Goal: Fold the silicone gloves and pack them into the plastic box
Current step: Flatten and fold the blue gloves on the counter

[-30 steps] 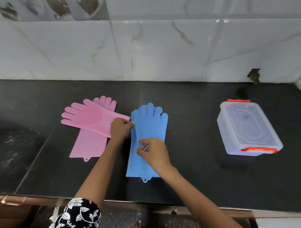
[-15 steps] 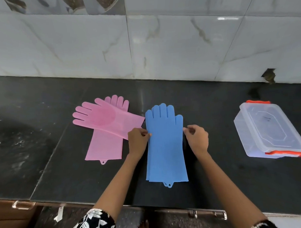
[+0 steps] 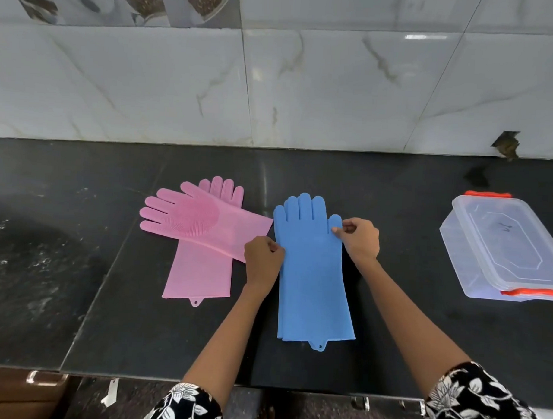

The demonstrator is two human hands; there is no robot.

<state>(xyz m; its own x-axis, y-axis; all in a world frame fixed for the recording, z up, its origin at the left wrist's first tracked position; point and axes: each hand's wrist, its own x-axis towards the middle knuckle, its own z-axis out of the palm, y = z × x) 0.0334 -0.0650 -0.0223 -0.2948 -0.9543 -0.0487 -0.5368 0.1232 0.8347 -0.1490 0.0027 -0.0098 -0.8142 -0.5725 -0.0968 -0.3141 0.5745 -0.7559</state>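
Desk (image 3: 395, 188): a black stone top, with a grey marble tile wall behind its far edge.
Blue gloves (image 3: 313, 273): they lie flat near the middle of the desk, stacked one on the other, fingers toward the far edge and cuffs toward the near edge. A small hanging tab shows at the cuff end.
Left hand (image 3: 262, 257): it is closed in a pinch on the left edge of the blue gloves, about at the wrist part.
Right hand (image 3: 360, 239): it is closed in a pinch on the right edge of the blue gloves, just beside the thumb part.
Pink gloves (image 3: 205, 235): they lie to the left of the blue gloves, crossed. The upper one lies slanted with its bumpy palm up; its cuff corner almost touches the blue gloves.
Plastic box (image 3: 499, 248): clear, with the lid on and orange clips, it stands near the right edge of the desk, well apart from the gloves.
Sleeves (image 3: 478, 401): black with white flowers, at the near edge.
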